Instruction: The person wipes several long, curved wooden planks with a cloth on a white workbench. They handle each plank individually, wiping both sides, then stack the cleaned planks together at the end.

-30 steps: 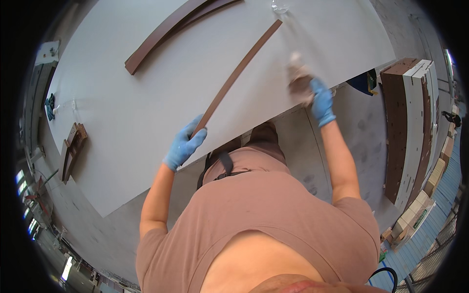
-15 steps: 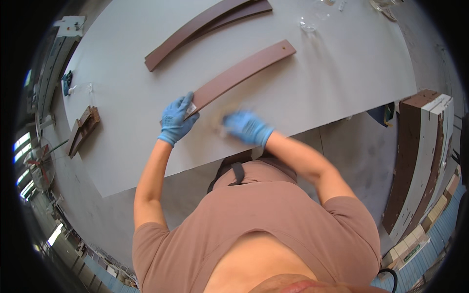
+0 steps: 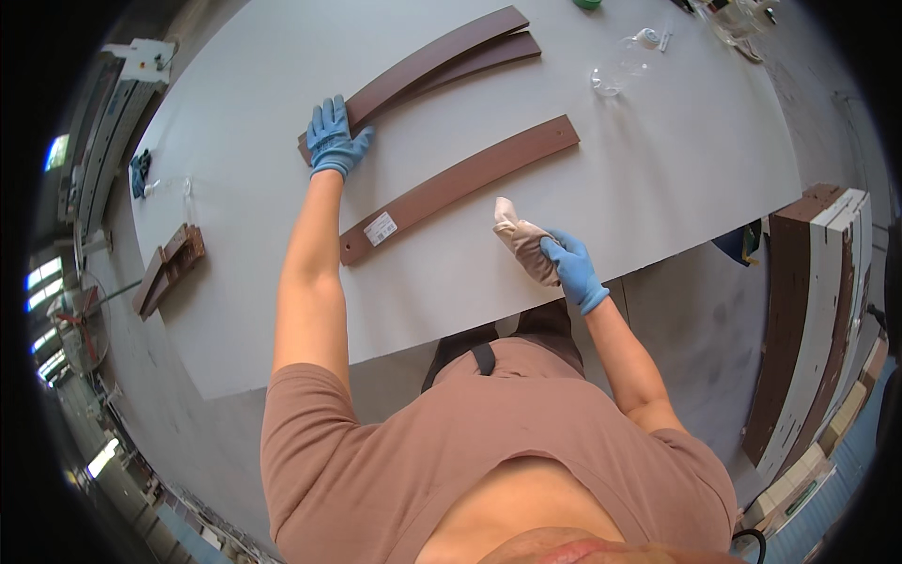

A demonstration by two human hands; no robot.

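My left hand (image 3: 334,139), in a blue glove, lies over the left end of a long brown curved board (image 3: 437,56), its fingers stretched out and a little apart. Part of that end is hidden beneath the glove. A second brown board (image 3: 484,60) lies partly under the first, crossing it at a slight angle. Closer to me rests a single curved board (image 3: 470,181) with a white label (image 3: 381,228) by its left end; neither hand touches it. My gloved right hand (image 3: 577,270) is closed around a crumpled beige rag (image 3: 524,244), held near the table's front edge.
Short brown pieces (image 3: 171,268) sit at the left of the pale table (image 3: 658,169). Clear plastic bottles (image 3: 609,79) lie at the far right, near a green round object (image 3: 587,4). Stacked brown and white beams (image 3: 803,310) stand right of the table. A fan (image 3: 80,324) is at left.
My left hand has left the near board and reached the far pair. The near board now lies flat with its label uncovered. My right hand moved right with the rag.
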